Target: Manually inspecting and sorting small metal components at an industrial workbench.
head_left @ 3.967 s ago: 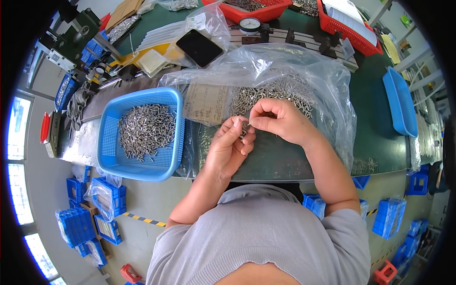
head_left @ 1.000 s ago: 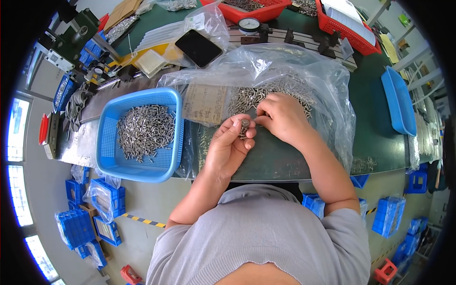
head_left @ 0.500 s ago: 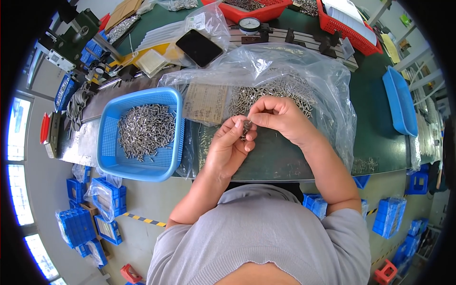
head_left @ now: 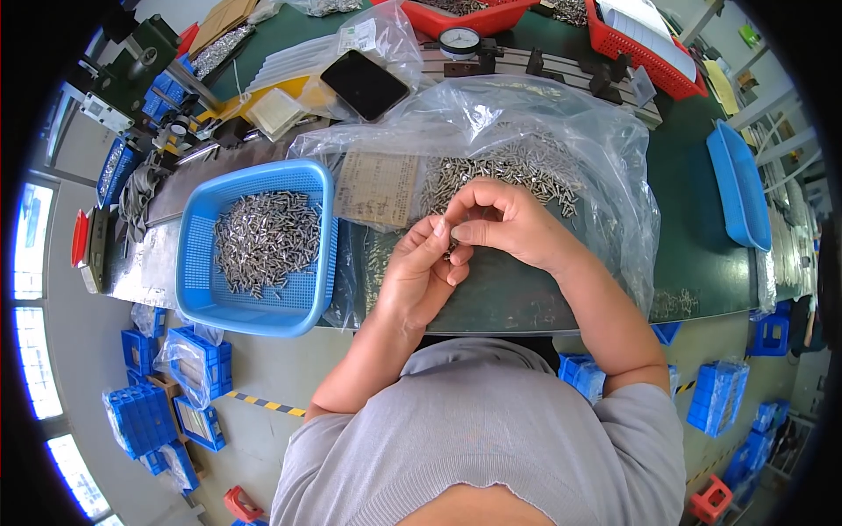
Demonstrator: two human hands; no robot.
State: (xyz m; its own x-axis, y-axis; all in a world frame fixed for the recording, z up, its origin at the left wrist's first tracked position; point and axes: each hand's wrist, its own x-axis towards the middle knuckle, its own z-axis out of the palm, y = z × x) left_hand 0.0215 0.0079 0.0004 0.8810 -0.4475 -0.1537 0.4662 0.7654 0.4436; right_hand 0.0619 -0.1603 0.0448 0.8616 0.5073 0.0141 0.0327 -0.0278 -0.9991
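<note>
While the dark green tabletop (head_left: 702, 219) holds many things, the biggest one on it is a wide clear plastic bag (head_left: 605, 149) spread open in the middle. On the bag lies a heap of small shiny metal pins (head_left: 517, 171), just past the hands. A brown paper slip (head_left: 377, 186) lies at the left end of the heap.

To the left of the bag sits a blue plastic mesh basket (head_left: 197, 263). A good pile of the same small metal pins (head_left: 263, 238) is in it, but the pile only covers part of the bottom. So it looks like some pins are sorted and many are left in the heap.

On the far right lies a blue plastic tray (head_left: 741, 188). Farther back are a red plastic basket (head_left: 658, 53), a flat black phone (head_left: 364, 85) and a round dial gauge (head_left: 459, 41).

The two hands are close together over the near part of the bag. The left hand (head_left: 421, 272) and the right hand (head_left: 509, 223) touch at the fingertips. They seem to pinch one tiny pin (head_left: 450, 245) between them, but it is too small to see well. I cannot tell which hand truly grips it.
</note>
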